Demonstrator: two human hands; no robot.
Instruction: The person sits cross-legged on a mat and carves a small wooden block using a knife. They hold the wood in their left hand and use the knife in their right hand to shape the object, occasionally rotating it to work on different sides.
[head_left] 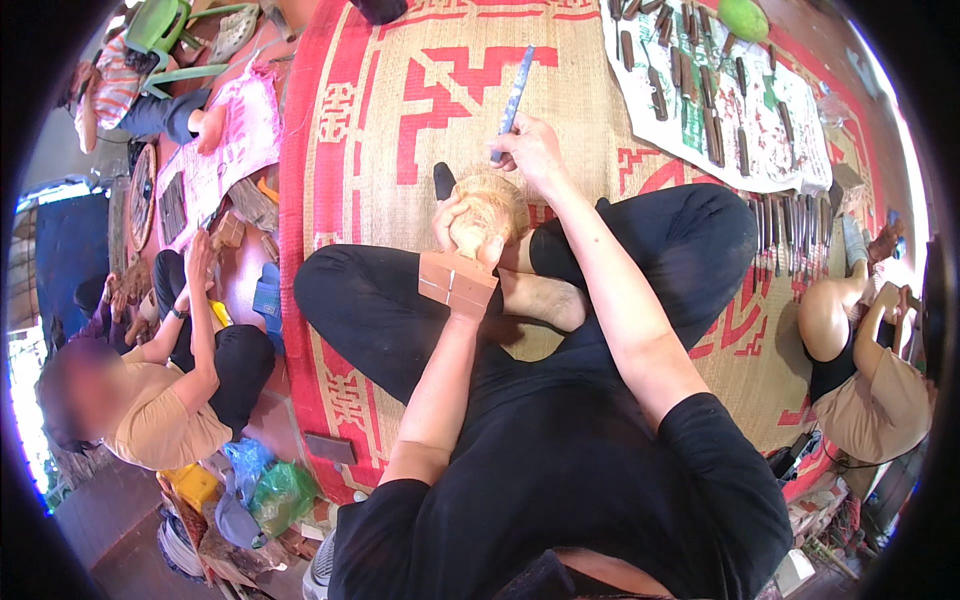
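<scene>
Red-patterned straw matting (585, 100) is spread under black-clad crossed legs (650, 235), over which a carved wooden piece (487, 210), a square brown block (457, 281) at its near end, is held. It is clasped by the curled fingers of the left hand (449, 225); a slim blue tool (516, 92) is pinched by the right hand (532, 150). If the tool slipped, the left fingers could be struck; were the clasp loosened, the bare foot (548, 302) could be hit
</scene>
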